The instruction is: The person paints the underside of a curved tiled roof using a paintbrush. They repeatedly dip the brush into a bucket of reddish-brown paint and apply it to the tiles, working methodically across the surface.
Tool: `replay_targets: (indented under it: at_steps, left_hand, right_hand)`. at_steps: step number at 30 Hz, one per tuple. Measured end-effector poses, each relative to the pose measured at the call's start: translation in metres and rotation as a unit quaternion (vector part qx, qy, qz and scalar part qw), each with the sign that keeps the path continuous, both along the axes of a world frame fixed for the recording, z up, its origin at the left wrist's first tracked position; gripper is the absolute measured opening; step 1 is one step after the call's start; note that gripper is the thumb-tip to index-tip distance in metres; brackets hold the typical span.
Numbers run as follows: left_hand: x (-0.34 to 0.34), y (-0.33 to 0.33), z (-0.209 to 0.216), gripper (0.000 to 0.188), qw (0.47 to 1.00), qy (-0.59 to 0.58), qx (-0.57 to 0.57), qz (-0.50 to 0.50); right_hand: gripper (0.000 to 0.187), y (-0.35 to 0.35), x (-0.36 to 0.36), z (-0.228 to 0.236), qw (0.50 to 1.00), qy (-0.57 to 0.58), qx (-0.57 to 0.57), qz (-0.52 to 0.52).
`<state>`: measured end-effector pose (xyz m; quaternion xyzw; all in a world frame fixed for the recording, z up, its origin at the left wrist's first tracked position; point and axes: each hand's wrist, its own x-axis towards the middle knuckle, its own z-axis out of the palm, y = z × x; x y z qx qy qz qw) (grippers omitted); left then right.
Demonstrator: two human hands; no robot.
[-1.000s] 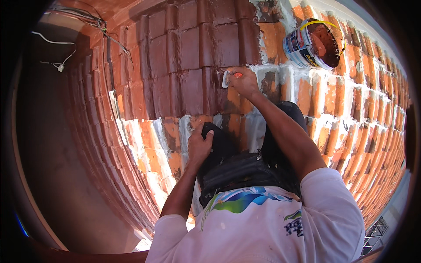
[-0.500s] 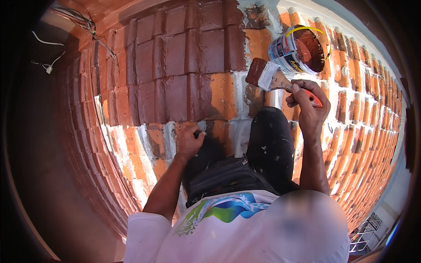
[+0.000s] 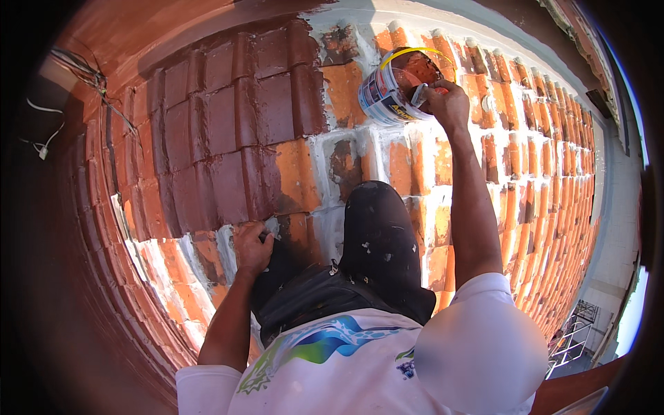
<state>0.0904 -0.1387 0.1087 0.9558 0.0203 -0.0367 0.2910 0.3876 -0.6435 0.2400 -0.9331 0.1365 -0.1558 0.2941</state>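
Note:
My right hand (image 3: pixel 448 107) grips a paintbrush (image 3: pixel 418 95) by its handle at the mouth of a paint bucket (image 3: pixel 382 99). The bristles are down inside the bucket, and only the pale band shows beside my fingers. White with a printed label and a yellow handle, the bucket stands tilted on the tiles and holds reddish-brown paint (image 3: pixel 415 63). Low on the left, my left hand (image 3: pixel 253 247) rests with curled fingers on the roof beside my knee; a dark spot shows by its thumb, and what it holds, if anything, is unclear.
Glossy dark red-brown tiles (image 3: pixel 225 114) lie ahead to the left. Orange tiles (image 3: pixel 297 176) with white-coated joints spread to the right. Loose cables (image 3: pixel 86 69) hang at the far left by a wall. Metal railings (image 3: pixel 574 339) show at the lower right.
My right hand has moved forward with the paintbrush, from in front of the bucket to its mouth, and the bristles have gone inside. The whole view has shifted; my left hand stays beside my knee.

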Motion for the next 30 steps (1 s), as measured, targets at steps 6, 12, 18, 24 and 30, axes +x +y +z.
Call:
replay_targets:
  at_steps: [6,12,18,24,30]
  left_hand:
    - [-0.002,-0.003,0.008,0.015,0.999,-0.019,-0.022,0.022]
    - [-0.001,-0.006,0.019,0.017,0.999,0.016,-0.021,0.018]
    - [-0.003,-0.005,0.019,0.017,0.999,0.002,-0.023,0.028]
    - [-0.001,-0.004,0.013,0.017,0.999,0.011,-0.038,0.030]
    - [-0.004,-0.002,0.010,0.019,0.998,0.036,-0.042,0.035]
  right_hand:
    - [0.034,-0.014,-0.043,0.027,0.964,-0.025,0.264,-0.035]
    - [0.033,0.023,-0.132,0.057,0.898,-0.165,0.403,0.064]
    - [0.020,0.173,-0.139,-0.023,0.877,-0.030,0.417,0.236]
    - [0.015,0.306,-0.100,-0.138,0.898,-0.012,0.333,0.287]
    - [0.013,0.316,-0.110,-0.171,0.921,-0.114,0.151,0.339]
